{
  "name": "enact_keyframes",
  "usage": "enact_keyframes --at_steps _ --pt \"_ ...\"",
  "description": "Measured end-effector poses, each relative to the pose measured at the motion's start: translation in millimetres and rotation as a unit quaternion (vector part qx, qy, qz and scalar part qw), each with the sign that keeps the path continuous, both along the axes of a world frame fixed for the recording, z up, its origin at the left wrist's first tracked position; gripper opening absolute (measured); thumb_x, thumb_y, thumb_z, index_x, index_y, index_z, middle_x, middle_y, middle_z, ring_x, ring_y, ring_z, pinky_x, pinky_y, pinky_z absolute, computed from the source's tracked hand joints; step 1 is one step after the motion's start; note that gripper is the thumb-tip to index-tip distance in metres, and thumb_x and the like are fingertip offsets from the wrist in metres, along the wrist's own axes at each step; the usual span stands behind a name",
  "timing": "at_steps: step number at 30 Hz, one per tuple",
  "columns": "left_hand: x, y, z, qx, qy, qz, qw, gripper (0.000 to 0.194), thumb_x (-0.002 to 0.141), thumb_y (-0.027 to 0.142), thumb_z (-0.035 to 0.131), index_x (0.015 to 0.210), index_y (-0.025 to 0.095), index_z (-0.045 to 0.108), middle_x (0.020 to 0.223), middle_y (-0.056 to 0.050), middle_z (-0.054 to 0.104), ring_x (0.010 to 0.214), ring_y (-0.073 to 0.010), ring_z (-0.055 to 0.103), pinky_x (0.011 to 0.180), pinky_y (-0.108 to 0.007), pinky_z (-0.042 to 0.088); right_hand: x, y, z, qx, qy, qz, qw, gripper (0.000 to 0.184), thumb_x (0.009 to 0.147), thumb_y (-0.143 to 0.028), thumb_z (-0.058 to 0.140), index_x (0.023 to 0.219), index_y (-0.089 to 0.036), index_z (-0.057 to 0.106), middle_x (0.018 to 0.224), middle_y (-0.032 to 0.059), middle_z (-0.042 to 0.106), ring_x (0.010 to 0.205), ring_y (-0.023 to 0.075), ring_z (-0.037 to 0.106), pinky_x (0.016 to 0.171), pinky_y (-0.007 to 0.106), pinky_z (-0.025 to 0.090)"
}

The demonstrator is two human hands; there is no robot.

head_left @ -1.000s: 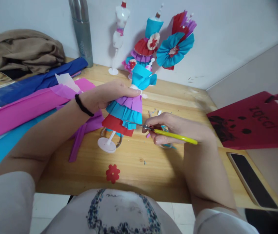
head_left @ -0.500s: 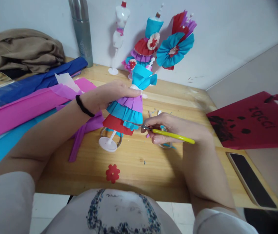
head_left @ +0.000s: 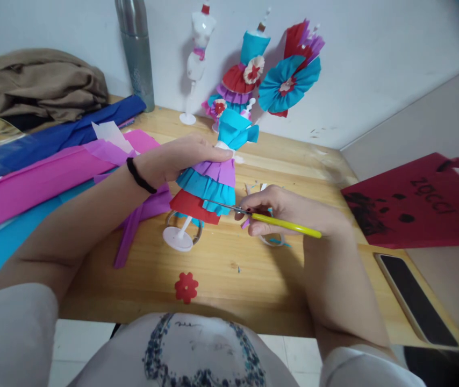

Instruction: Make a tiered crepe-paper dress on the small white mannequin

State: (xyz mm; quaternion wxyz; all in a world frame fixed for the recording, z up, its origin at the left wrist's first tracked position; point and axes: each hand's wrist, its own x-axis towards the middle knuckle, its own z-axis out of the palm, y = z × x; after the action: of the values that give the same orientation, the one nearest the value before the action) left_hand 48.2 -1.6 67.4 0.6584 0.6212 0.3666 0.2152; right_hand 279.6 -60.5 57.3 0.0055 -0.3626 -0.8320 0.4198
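Observation:
My left hand (head_left: 197, 153) is closed on the waist of a small white mannequin in a layered crepe-paper dress (head_left: 213, 185), thumb in front. The dress has a blue top, purple and blue ruffles and a red bottom layer. The mannequin leans, its round white base (head_left: 178, 239) low above the table. Closed fingers of my right hand (head_left: 272, 209) grip a yellow-handled tool (head_left: 286, 224) with a thin pointed metal end. That end lies across the lower edge of the blue ruffle; its exact kind is hard to make out.
Behind stand a bare mannequin (head_left: 201, 64), dressed ones (head_left: 256, 48) and a bottle (head_left: 136, 59). Crepe paper (head_left: 40, 166) and brown cloth (head_left: 42, 80) lie left. A red paper flower (head_left: 186, 287) is in front; a phone (head_left: 415, 298) and red bag (head_left: 410, 201) are right. Tape rolls lie behind.
Almost nothing differs. The view has shifted very slightly; both hands, the dress and the yellow-handled tool keep their places.

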Motion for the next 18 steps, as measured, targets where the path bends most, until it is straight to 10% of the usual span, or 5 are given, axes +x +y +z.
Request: enact_keyframes --at_steps 18 --pt "-1.1 1.5 0.6 -0.003 0.022 -0.010 1.000 0.039 0.086 0.029 0.070 0.055 0.016 0.050 0.047 0.003 0.049 0.043 -0.0052 0.042 0.047 -0.018 0.029 -0.3 -2.1 1.0 -0.012 0.011 -0.018 1.000 0.066 0.082 -0.079 0.057 0.077 -0.013 0.065 0.059 -0.0040 0.044 0.055 0.0084 0.036 0.052 0.024 0.027"
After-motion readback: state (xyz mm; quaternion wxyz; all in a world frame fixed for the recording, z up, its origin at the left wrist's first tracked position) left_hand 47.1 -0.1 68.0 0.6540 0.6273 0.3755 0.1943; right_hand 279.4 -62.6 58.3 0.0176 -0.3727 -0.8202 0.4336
